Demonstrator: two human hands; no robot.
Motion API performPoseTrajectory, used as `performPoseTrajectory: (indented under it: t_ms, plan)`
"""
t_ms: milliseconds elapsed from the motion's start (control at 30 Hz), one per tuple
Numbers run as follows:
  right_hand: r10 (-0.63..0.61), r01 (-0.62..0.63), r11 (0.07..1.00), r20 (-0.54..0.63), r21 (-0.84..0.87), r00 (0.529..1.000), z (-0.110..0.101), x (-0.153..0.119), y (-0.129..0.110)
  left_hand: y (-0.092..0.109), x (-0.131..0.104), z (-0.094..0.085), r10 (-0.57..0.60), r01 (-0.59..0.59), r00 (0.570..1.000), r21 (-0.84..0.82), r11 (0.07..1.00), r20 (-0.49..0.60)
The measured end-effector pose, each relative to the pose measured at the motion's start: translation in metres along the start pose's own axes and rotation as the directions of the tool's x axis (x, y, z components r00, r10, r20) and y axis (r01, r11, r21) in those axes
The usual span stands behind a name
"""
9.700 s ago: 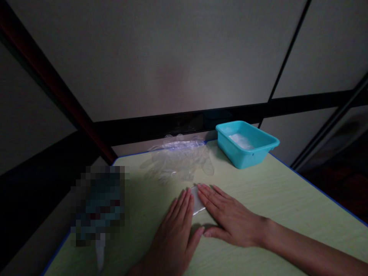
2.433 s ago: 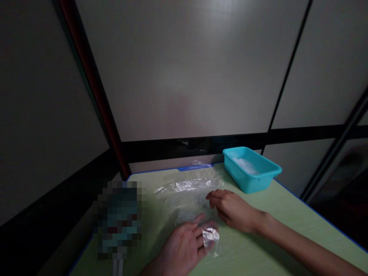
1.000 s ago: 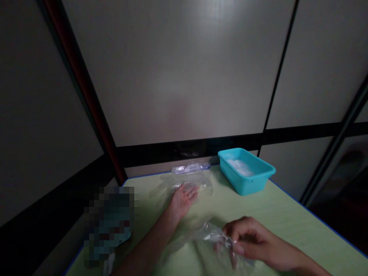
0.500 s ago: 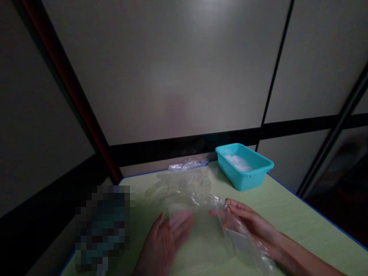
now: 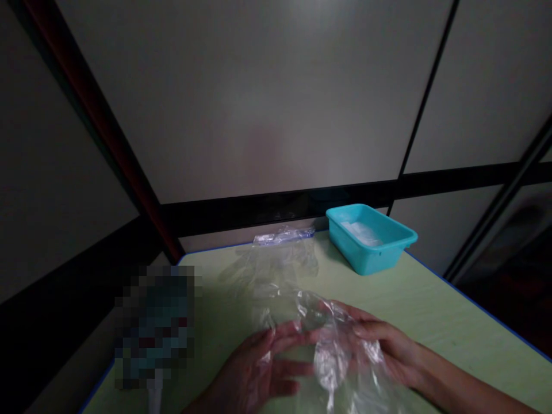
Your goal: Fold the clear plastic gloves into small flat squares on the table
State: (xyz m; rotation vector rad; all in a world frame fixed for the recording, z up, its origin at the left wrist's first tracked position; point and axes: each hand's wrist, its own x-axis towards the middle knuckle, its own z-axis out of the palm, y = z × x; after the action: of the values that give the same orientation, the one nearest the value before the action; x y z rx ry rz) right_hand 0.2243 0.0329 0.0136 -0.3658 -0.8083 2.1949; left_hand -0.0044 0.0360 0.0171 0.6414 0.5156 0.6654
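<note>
Thin, crumpled clear plastic, which looks like a bag (image 5: 331, 359), hangs between my two hands above the table. My right hand (image 5: 390, 345) is closed on it, thumb in front and fingers partly behind the film. My left hand (image 5: 269, 368) reaches in from the other side with its fingers spread, and folds of the film lie against its thumb and fingers. Whether these fingers are inside the plastic or behind it, I cannot tell. Just beyond, more clear plastic (image 5: 282, 259) lies flat, with glove-like finger shapes and a bluish strip (image 5: 284, 236) along its far edge.
A turquoise basket (image 5: 379, 259) holding white, papery-looking pieces (image 5: 360, 233) stands at the table's back right. On the left is a blurred-out object (image 5: 157, 328). Pale cabinet panels (image 5: 276, 115) rise behind the green table (image 5: 431, 310), which has a blue edge.
My left hand has moved right and into the film, its fingers spreading. The plastic held by my right hand has bunched up. The view has shifted slightly downward.
</note>
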Motion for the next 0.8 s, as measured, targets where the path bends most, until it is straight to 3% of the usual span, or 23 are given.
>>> performPoseTrajectory:
  t_ms: [167,333,500,633,800]
  plan:
    - [-0.080,0.082,0.996,-0.059,0.033,0.995,-0.003,0.001,-0.005,0.002,-0.002,0.001,-0.039,0.034,0.996,0.058,0.998,0.080]
    - [-0.141,0.138,0.990,-0.105,-0.037,0.985,-0.006,0.000,-0.009,-0.001,-0.002,-0.002,-0.092,0.084,0.990,0.082,0.993,0.102]
    - [-0.203,0.203,0.979,-0.008,0.008,0.979,-0.009,-0.003,-0.012,-0.003,-0.003,-0.007,-0.136,0.126,0.985,0.103,0.987,0.103]
    - [-0.191,0.189,0.981,0.086,0.031,0.978,-0.010,-0.005,-0.013,-0.001,-0.003,-0.010,-0.147,0.144,0.989,0.136,0.980,0.013]
    - [-0.154,0.158,0.987,0.089,-0.038,0.984,-0.010,-0.003,-0.011,0.011,0.000,-0.011,-0.058,0.082,0.971,0.094,0.992,-0.233]
